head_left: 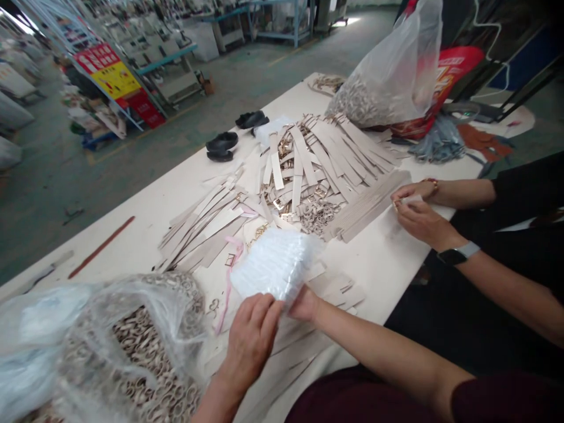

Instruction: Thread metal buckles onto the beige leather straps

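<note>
A stack of clear, whitish plastic bags (pixel 275 261), blurred at its right side, is held over the table. My left hand (pixel 252 335) grips its near edge, fingers curled over the top. From the right, my right hand (pixel 305 304) holds the near right corner, its fingers partly hidden under the plastic. Beneath and beside the stack lie beige strap pieces (pixel 308 338) and a pink ribbon (pixel 229 288). Just beyond are a pile of beige belts (pixel 304 158) with gold buckles and a heap of small beige loops (pixel 318 214).
A large plastic bag of beige loops (pixel 150 352) stands at front left. A co-worker's hands (pixel 420 217) work at the right edge beside stacked straps (pixel 365 202). Behind are a filled clear bag (pixel 383 76) and black objects (pixel 221 145). A brown strip (pixel 101 248) lies left.
</note>
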Tool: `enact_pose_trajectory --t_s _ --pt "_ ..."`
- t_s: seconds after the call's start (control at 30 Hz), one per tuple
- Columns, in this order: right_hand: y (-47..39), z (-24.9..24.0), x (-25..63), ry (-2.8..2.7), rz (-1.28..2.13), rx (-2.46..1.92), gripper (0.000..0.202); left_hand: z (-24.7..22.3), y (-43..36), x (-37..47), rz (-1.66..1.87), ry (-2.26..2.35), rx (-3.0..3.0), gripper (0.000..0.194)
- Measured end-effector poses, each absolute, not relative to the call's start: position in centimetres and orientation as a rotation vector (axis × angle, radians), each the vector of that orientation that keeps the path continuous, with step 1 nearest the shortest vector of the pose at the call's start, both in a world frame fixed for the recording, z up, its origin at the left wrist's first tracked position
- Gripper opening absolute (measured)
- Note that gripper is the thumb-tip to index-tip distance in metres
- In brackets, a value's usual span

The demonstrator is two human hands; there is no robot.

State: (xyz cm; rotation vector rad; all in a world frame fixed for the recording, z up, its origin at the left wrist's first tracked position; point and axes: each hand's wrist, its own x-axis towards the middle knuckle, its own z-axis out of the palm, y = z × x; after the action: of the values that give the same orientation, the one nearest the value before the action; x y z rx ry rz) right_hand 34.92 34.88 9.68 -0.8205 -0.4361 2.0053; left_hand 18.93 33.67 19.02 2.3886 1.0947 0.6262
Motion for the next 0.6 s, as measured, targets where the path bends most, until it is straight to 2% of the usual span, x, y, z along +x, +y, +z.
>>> enact_pose_trajectory --t_s 0.13,0.23,0.33,0.47,0.6 --pt "29.6 7.8 38.3 0.052 2.324 -0.936 0.061 12.8 34.1 15.8 0.428 1.258 2.058 0.03" --pt "27.1 8.0 41.1 -0.008 2.259 -1.092 0.054 10.7 33.5 15.0 0.581 1.457 1.827 0.029" --pt "29.1 9.1 42.1 -0.477 1.969 -1.284 0.043 10.1 34.1 15.6 0.718 1.66 1.626 0.031" --pt "34.6 10.1 40.8 -1.362 1.372 -1.419 0.03 9.0 36.1 17.1 0.544 1.815 1.514 0.037" --pt "37.8 9.4 38.9 -1.976 0.903 -1.529 0.031 7.8 36.5 18.0 0.445 1.797 1.453 0.033"
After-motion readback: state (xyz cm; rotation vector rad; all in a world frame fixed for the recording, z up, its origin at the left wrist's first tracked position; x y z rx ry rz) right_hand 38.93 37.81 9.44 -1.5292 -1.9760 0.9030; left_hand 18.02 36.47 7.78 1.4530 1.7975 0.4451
